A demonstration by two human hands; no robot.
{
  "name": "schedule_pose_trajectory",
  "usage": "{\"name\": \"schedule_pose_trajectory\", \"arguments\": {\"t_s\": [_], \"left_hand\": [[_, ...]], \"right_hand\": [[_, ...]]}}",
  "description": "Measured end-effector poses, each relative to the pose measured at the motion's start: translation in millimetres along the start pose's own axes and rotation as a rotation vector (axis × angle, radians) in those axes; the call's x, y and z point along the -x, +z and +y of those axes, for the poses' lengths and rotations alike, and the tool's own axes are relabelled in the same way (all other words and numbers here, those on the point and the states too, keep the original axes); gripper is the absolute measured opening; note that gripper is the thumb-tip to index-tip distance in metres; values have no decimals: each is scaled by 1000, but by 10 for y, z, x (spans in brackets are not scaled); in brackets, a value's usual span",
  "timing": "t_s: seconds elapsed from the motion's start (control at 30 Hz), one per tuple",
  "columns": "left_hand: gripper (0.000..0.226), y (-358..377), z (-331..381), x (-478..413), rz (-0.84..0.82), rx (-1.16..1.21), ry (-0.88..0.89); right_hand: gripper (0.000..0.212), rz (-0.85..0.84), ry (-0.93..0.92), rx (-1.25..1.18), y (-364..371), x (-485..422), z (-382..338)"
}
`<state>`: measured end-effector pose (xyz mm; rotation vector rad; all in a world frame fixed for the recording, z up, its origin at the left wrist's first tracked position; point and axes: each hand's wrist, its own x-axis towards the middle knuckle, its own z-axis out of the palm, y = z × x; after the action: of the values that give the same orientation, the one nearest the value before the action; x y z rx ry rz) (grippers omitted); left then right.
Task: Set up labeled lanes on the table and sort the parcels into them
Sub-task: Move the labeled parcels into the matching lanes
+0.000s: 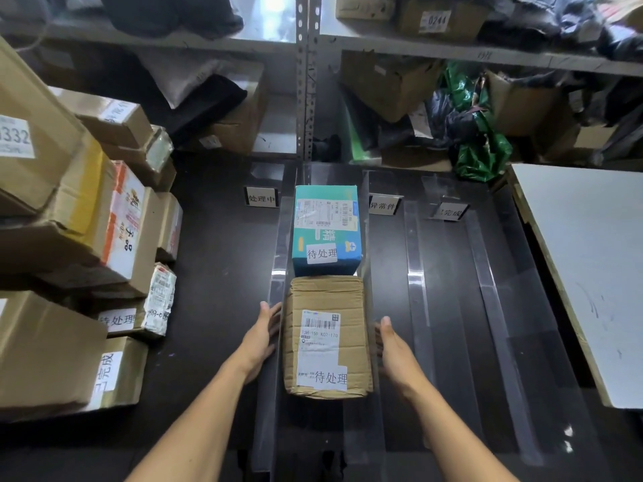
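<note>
The left hand (262, 337) and right hand (393, 346) lie flat and open, fingers together, one on each side of the brown parcel (327, 337). Clear dividers (276, 307) stand between each palm and the parcel, so neither hand grips it; whether the palms actually touch the plastic is hard to tell. The parcel lies in the lane between those dividers, its near end toward the person, its far end touching or just short of the teal box (325, 231) ahead in the same lane. Both carry a white tag reading 待处理.

The step in hand looks like squaring the lane around the parcel, or letting go after setting it down. To do it well, press both dividers evenly so they stay parallel and upright, and keep the parcel straight with its tag facing up. Avoid shoving it forward, since that would push the teal box toward the lane signs (261, 196) at the far end.

Two more lanes to the right hold nothing. Unsorted parcels (114, 217) are stacked on the black table (215, 266) to the left.
</note>
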<state>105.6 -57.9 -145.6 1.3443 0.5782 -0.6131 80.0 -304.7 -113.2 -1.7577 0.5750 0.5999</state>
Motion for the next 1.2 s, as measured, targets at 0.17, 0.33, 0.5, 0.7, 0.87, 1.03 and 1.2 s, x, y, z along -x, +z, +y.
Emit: {"name": "schedule_pose_trajectory", "arguments": {"t_s": [0.17, 0.33, 0.5, 0.7, 0.87, 1.03, 1.2], "left_hand": [[65, -144, 328, 265, 159, -16, 149], [68, -400, 955, 824, 295, -50, 476], [55, -695, 1555, 1653, 376, 0, 756], [46, -1123, 1966, 2631, 582, 12, 1022], [41, -1578, 1926, 3205, 814, 65, 1157], [39, -2355, 1630, 3241, 1233, 294, 1089], [82, -2692, 1438, 2956, 1268, 313, 826]], "right_hand": [[42, 315, -278, 139, -16, 198, -488], [37, 202, -584, 80, 353, 475, -1304], [36, 28, -854, 46, 1033, 897, -2183], [33, -260, -1037, -13, 1771, 1505, -2877], [29, -482, -1094, 48, 2425, 1905, -3025], [41, -564, -1050, 195, 3106, 1980, -2995], [59, -462, -1052, 325, 3537, 1910, -3017]]}}
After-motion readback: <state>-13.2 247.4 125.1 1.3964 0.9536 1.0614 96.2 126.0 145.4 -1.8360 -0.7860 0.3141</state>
